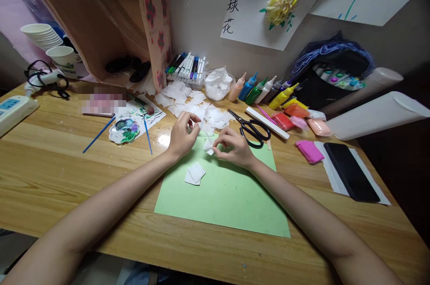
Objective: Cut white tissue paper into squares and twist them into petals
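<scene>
My left hand [182, 135] hovers over the far edge of a green paper sheet [225, 195], its fingers curled in a pinch on a small white tissue piece. My right hand [233, 146] rests on the green sheet and pinches a folded white tissue piece [208, 145] between thumb and fingers. The two hands are close together, almost touching. Two white tissue squares [195, 174] lie on the sheet below my left hand. A pile of white tissue squares [198, 108] is spread on the wooden table [50, 164] just beyond my hands.
Black scissors [251, 129] lie right of my right hand. Paint bottles [260, 90], markers [186, 66], a bowl of tissue [218, 83], a paint palette [125, 129] with brushes, a black phone [351, 171], pink clay [309, 151], paper cups [50, 43] and a power strip [13, 112] ring the work area.
</scene>
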Demonstrator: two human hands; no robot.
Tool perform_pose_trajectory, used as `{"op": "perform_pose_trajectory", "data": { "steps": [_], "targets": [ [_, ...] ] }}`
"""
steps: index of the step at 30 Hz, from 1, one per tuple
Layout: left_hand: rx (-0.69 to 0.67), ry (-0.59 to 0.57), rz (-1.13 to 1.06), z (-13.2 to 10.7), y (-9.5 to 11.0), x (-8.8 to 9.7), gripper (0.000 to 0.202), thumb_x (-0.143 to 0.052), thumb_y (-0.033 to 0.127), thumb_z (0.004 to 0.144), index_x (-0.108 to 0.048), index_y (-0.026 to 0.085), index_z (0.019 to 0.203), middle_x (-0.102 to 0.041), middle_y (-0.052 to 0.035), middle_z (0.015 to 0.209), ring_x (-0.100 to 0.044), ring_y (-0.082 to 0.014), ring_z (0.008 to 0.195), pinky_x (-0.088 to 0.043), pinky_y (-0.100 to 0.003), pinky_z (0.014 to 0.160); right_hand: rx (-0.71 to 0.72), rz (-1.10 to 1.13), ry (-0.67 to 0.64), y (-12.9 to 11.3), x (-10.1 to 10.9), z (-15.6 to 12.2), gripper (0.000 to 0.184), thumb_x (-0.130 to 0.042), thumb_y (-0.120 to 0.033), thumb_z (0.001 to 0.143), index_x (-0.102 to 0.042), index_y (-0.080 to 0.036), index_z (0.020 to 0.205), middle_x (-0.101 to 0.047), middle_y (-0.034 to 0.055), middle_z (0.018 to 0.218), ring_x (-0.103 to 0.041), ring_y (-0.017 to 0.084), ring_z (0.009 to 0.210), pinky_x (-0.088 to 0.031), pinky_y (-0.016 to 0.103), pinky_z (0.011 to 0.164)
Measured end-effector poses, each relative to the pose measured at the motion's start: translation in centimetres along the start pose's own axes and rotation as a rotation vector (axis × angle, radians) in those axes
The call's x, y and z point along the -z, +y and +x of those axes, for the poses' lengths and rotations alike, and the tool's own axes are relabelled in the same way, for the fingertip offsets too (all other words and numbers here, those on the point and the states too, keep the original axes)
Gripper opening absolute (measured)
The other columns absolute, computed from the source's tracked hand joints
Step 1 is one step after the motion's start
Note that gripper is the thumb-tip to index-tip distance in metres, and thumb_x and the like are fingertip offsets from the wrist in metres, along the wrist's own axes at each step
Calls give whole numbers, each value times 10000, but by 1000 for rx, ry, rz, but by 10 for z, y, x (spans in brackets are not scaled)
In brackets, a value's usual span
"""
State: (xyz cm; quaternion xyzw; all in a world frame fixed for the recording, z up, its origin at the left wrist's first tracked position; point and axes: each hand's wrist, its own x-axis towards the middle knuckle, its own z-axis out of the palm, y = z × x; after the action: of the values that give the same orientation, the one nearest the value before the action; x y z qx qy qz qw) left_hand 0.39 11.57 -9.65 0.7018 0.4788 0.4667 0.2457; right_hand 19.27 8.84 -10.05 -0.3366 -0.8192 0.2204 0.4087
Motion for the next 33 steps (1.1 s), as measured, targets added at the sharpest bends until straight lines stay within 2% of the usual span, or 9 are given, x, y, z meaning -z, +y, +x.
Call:
{"op": "perform_pose_trajectory", "data": {
  "steps": [3, 5, 7, 14, 23, 27, 33],
  "targets": [
    [-134, -174, -12, -3, 4, 3, 201, -424, 234, 859, -531, 169, 703, -530, -16, 717, -478, -136, 664, -373, -268, 627, 31, -99, 191, 1, 2, -1, 77, -642, -131, 732, -617, -195, 767, -483, 12, 725, -431, 109, 574, -394, 256, 496],
    [-210, -311, -8, -5, 4, 3, 253, -407, 267, 871, -518, 170, 666, -516, -11, 677, -473, -135, 646, -365, -268, 625, 29, -148, 244, 1, 2, -1, 81, -646, -136, 739, -623, -200, 783, -486, 12, 721, -433, 110, 573, -400, 263, 502],
    [-251, -375, 19, -6, 5, 3, 240, -425, 276, 865, -500, 171, 663, -499, -2, 664, -459, -129, 632, -355, -260, 616, 26, -174, 244, 1, 2, -1, 69, -643, -147, 750, -627, -201, 791, -482, 11, 712, -440, 114, 576, -403, 269, 509],
    [-198, -359, 42, -5, 7, 1, 244, -407, 241, 886, -468, 170, 661, -474, 8, 654, -440, -122, 633, -337, -246, 611, -6, -167, 214, 1, 2, 0, 48, -627, -150, 771, -612, -189, 796, -482, 17, 738, -450, 113, 586, -409, 267, 516],
    [-162, -361, -73, -4, 5, 2, 299, -386, 295, 924, -527, 164, 696, -541, -11, 701, -504, -137, 696, -370, -257, 665, -37, -163, 248, 0, 3, 0, 49, -611, -158, 780, -584, -197, 792, -463, 11, 761, -434, 109, 592, -412, 276, 546],
    [-154, -352, -99, -4, 5, 3, 322, -362, 290, 934, -558, 161, 714, -559, -17, 721, -520, -135, 709, -377, -257, 682, -102, -126, 291, 0, 3, 0, 46, -607, -164, 783, -579, -199, 777, -471, 4, 760, -434, 106, 592, -416, 281, 569],
    [-161, -312, -11, -4, 5, 0, 258, -433, 227, 866, -507, 164, 627, -483, 12, 608, -437, -114, 585, -333, -248, 594, -281, 54, 381, 0, 0, 0, 34, -589, -207, 803, -572, -196, 775, -471, 13, 815, -454, 103, 616, -411, 261, 547]
  ]
}}
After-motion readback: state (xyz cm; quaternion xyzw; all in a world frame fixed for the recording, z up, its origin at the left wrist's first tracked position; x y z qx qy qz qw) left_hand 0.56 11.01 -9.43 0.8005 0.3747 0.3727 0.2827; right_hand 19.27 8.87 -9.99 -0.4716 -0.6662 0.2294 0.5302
